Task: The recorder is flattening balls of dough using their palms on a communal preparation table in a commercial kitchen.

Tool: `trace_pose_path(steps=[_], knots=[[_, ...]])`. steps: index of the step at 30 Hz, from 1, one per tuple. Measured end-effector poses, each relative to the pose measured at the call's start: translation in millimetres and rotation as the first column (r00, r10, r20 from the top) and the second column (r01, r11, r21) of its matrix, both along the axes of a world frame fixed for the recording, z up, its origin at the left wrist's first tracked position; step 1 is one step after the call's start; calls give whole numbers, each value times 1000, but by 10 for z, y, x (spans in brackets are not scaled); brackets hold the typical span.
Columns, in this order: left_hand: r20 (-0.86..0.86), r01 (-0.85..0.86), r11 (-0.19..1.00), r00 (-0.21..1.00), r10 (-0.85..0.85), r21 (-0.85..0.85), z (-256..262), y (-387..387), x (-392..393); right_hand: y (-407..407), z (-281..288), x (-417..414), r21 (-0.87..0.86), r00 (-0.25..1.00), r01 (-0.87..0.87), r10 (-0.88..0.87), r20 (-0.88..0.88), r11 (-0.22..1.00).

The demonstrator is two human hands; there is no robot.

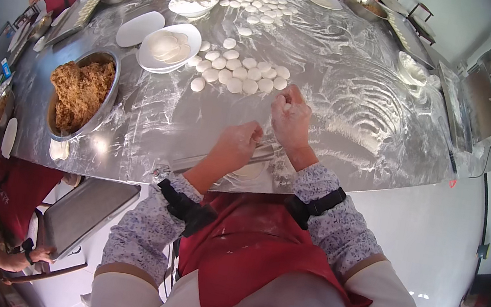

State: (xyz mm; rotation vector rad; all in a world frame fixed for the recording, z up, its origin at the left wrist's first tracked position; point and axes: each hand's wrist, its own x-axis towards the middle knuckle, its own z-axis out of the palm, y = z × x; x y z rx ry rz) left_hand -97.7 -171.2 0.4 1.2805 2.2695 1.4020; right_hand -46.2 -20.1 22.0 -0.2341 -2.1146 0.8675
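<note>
My left hand [236,145] is above the floured metal table near its front edge, fingers curled; whether it pinches anything does not show. Under and beside it lie a metal rod, likely a rolling pin [262,154], and a thin round dough wrapper [249,169], partly hidden by my wrist. Further forward and to the right, my right hand [290,112] has its fingers curled in, with a bit of something pale showing at them. Just beyond it lies a cluster of small flattened dough rounds [240,73]. Rolled wrappers [169,47] are stacked in a white oval dish left of the cluster.
A steel bowl of brown filling [80,95] stands at the left. Behind are an empty oval plate [140,29], a dish of flour [194,2] and more dough rounds [258,3]. Co-workers stand around the table; one at the lower left holds a metal tray [89,213].
</note>
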Motion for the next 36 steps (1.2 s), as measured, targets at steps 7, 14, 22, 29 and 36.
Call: trace_pose_path(steps=[7,14,22,29,36], knots=[[-111,87,990,989,-99,-108,-100,-207,-167,-169,-61,639,-342,991,15,32,133,940],[-13,68,995,998,-69,-76,91,-85,1,-34,-73,156,-315,994,-6,39,100,949],[36,-73,997,997,72,20,8,-526,-754,-233,33,807,-532,990,-86,134,53,843],[-547,-598,799,690,474,-61,-60,-822,-1998,-111,-123,510,-422,995,-73,92,26,904],[-550,-377,841,827,117,-388,-88,-361,-1116,-99,-91,551,-501,993,-9,66,95,865]])
